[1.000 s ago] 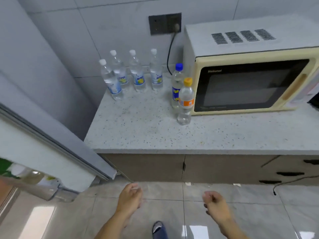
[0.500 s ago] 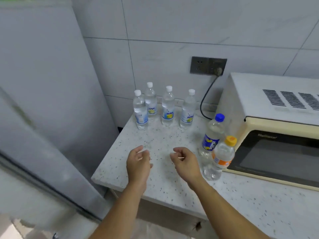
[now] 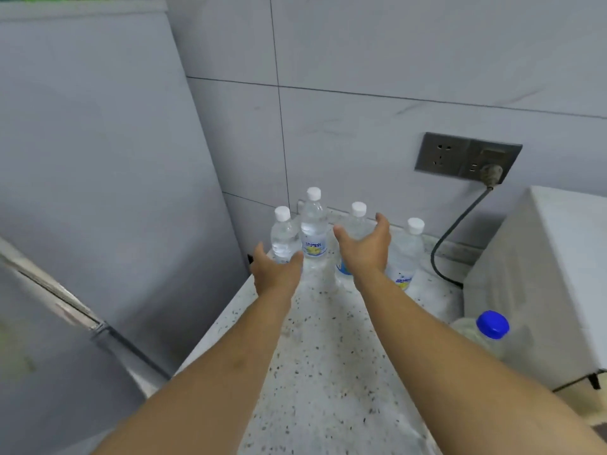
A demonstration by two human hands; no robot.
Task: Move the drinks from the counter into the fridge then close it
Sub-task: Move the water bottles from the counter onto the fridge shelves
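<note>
Head view, left to right: the grey fridge (image 3: 98, 159) fills the left side, its door edge (image 3: 82, 320) angling across the lower left. Beside it the speckled counter (image 3: 328, 372) runs to the tiled wall. At the back stand 4 clear bottles with white caps. The left hand (image 3: 276, 274), its grip wide with thumb and fingers spread, reaches just in front of the leftmost bottle (image 3: 283, 238); contact cannot be told. The second bottle (image 3: 313, 231) stands between the hands. The right hand (image 3: 364, 247), grip also wide, is cupped in front of the third bottle (image 3: 358, 213), holding nothing. The fourth bottle (image 3: 407, 254) stands just right of it. A wall socket (image 3: 466, 157) holds a plugged cable. A blue-capped bottle (image 3: 492, 326) stands near the microwave (image 3: 542, 284).
</note>
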